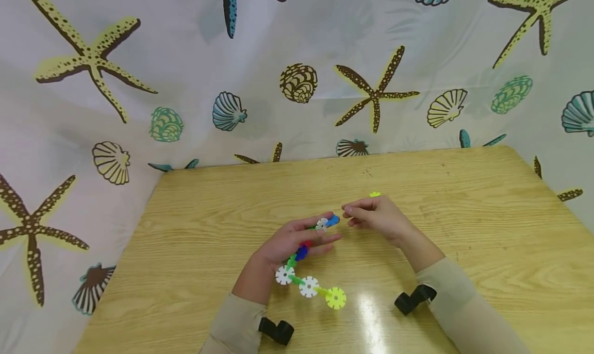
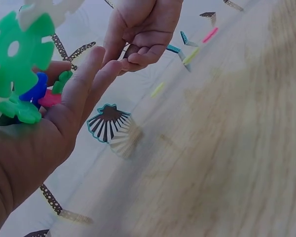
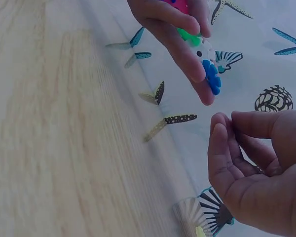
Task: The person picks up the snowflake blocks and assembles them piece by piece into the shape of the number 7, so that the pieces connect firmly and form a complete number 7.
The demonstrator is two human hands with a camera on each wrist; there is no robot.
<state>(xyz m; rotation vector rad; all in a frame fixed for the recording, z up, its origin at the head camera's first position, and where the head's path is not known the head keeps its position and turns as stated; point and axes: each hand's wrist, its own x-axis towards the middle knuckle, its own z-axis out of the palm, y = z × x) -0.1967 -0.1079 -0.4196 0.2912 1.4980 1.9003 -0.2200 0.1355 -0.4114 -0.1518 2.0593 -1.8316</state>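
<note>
My left hand holds a chain of interlocking plastic snowflake discs, pinched between thumb and fingers. The chain hangs past the wrist, through blue, green and white discs, to a yellow disc at its lower end. A light blue disc beside a white one forms the upper end, near the left fingertips. Just right of it is my right hand, apart from the chain. Its fingers are curled and the thumb tip is close to the index tip; nothing shows between them in the right wrist view.
Behind the right hand, a yellow piece lies on the wooden table. A pink piece and yellow pieces appear edge-on in the left wrist view. A curtain printed with starfish and shells borders the table.
</note>
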